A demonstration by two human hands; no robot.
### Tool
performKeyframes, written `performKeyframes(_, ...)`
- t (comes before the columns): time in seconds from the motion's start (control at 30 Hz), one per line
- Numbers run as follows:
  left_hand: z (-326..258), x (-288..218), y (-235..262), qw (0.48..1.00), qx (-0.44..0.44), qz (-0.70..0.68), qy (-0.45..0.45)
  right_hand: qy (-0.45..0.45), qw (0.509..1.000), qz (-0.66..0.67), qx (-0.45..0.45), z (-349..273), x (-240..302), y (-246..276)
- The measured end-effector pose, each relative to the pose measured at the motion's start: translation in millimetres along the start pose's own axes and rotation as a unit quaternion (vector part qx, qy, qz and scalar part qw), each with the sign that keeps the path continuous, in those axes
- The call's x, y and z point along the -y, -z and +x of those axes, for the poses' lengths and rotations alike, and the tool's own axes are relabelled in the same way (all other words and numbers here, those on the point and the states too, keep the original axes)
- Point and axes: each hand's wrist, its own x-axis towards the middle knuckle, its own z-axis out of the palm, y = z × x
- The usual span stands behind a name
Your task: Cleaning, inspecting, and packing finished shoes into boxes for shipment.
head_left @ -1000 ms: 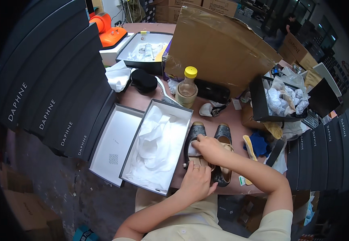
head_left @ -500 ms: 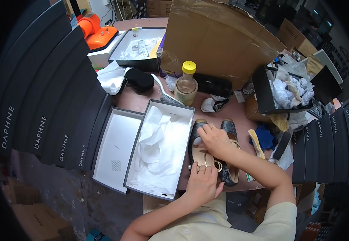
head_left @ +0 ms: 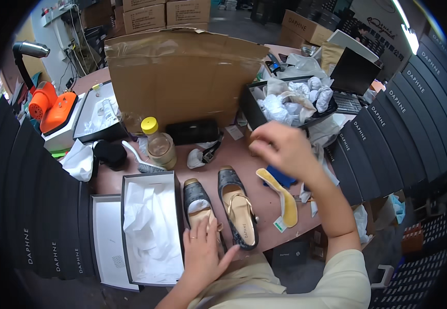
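A pair of dark grey patterned slingback shoes lies on the table, toes pointing away from me. My left hand rests over the rear of the left shoe, fingers stretched and thumb apart, hiding its heel. White paper shows in that shoe's toe. The right shoe stands untouched beside it, its gold strap across the opening and a pearl-like bead at its side. My right hand, slightly blurred, is raised in front of the black box of crumpled paper. Its bent fingers are apart, with nothing visible in them.
Left of the shoes sit an open shoebox with white tissue and a box lid. Beyond are a yellow-capped bottle, a brush and upright cardboard. A yellow insole-shaped piece lies right. Stacked shoeboxes flank the table.
My right hand has left the left shoe and risen toward the box of crumpled paper. My left hand stays on that shoe. The view has swung to the right.
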Motion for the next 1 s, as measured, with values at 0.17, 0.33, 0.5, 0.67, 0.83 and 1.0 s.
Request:
performKeyframes(0.17,48,-7,0,0.996,0.018,0.016,-0.09,-0.165,0.965,-0.106,-0.174,0,-131,87)
performKeyframes(0.33,86,1,-44,0.991,0.115,-0.066,-0.028,-0.14,0.954,-0.237,-0.121,33,-187,63)
performKeyframes(0.5,90,-1,-41,0.977,0.123,-0.152,0.079,-0.313,0.926,-0.211,0.01,58,-177,53)
performKeyframes(0.67,77,-11,-42,0.985,0.128,-0.115,-0.019,-0.118,0.936,-0.153,-0.296,44,-193,63)
performKeyframes(0.83,63,-28,-36,0.99,0.108,-0.058,-0.073,-0.117,0.923,0.099,-0.354,17,-123,91)
performKeyframes(1.0,61,-27,-40,0.985,0.126,0.011,-0.115,-0.129,0.88,-0.246,-0.385,16,-144,103)
